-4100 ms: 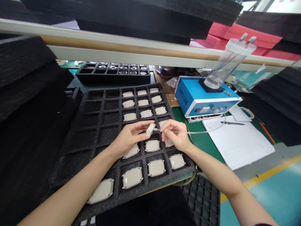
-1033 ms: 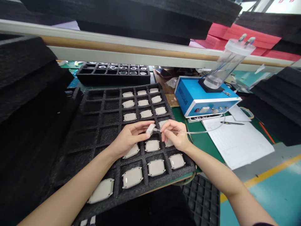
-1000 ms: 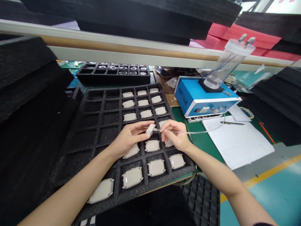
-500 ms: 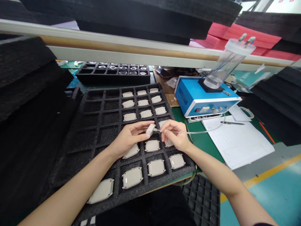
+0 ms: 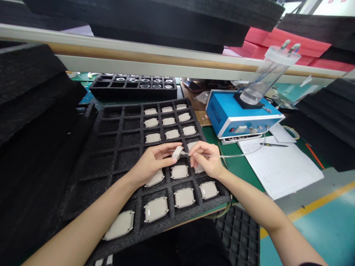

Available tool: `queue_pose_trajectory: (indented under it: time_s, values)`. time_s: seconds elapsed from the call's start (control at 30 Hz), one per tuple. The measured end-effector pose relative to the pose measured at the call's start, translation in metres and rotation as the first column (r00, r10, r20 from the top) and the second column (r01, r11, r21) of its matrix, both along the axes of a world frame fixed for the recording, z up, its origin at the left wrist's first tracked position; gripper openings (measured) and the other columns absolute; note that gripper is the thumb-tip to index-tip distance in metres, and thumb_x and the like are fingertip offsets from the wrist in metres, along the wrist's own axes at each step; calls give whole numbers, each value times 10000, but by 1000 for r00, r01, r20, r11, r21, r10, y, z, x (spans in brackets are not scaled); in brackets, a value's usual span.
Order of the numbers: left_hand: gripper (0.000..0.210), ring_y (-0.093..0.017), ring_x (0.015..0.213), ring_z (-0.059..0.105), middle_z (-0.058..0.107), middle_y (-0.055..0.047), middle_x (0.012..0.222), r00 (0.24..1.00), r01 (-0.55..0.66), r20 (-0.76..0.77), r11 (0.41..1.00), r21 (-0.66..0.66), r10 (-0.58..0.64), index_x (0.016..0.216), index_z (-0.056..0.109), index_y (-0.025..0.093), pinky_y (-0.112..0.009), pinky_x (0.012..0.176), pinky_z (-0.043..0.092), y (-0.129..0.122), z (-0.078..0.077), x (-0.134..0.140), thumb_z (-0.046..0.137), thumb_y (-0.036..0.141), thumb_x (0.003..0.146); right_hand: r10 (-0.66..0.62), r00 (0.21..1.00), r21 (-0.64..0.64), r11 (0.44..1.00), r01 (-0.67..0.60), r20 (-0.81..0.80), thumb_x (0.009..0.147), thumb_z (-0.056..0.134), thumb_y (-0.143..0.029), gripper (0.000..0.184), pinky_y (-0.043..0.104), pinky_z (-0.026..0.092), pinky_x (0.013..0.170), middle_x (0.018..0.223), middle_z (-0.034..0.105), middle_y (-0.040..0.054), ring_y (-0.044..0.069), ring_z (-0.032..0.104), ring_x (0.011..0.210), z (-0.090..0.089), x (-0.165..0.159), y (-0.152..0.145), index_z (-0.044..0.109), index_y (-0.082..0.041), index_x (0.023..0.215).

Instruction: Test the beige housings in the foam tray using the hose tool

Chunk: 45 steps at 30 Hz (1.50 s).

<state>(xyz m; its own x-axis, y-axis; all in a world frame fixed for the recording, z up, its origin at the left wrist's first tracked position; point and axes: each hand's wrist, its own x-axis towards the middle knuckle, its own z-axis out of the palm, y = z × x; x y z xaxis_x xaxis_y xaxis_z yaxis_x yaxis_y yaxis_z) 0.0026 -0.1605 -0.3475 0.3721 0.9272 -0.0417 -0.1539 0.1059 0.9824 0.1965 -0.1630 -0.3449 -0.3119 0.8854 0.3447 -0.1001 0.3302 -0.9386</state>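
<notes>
Between thumb and fingers, my left hand (image 5: 151, 162) grips a beige watch case (image 5: 177, 152), tilted so its side edge faces right. My right hand (image 5: 206, 157) pinches the end of a clear thin tube (image 5: 235, 156), whose tip meets the edge of that case. Whether the tip is pressed into an opening there is too small to tell. Both hands are above a black foam tray (image 5: 130, 138). Many of its pockets hold similar beige watch cases (image 5: 156, 209), while several pockets on the left side are bare.
The tube runs to a blue machine (image 5: 244, 114) carrying a clear cylinder (image 5: 257, 79). Papers (image 5: 280, 166) with a pen (image 5: 274, 145) lie at right. Stacked black foam (image 5: 33, 155) rises at left. Behind is another tray (image 5: 133, 91) of round watch parts, below a shelf rail (image 5: 155, 61).
</notes>
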Motion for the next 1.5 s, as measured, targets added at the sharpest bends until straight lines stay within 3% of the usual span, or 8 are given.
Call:
queue_pose_trajectory:
  time_s: [0.93,1.5]
  values:
    - [389,-230,1082,610,709,-48,1110,1000,10,3,1000,-1,-10,1054,712,260,-365,1008,407,-1,0,0,776,219,673,-2,1000,-6,1000,2,14,749,562,-207,60,189,421,403,492,591,-17,80,496,386,0,1,0,568,-155,720]
    - [410,-252,1094,606,700,-70,1129,1000,-16,-14,1000,-5,16,1054,711,223,-395,1030,388,-1,2,1,788,224,651,17,1000,-6,1000,-17,5,749,552,-194,48,188,419,408,497,586,-17,79,495,385,-1,1,1,563,-153,726]
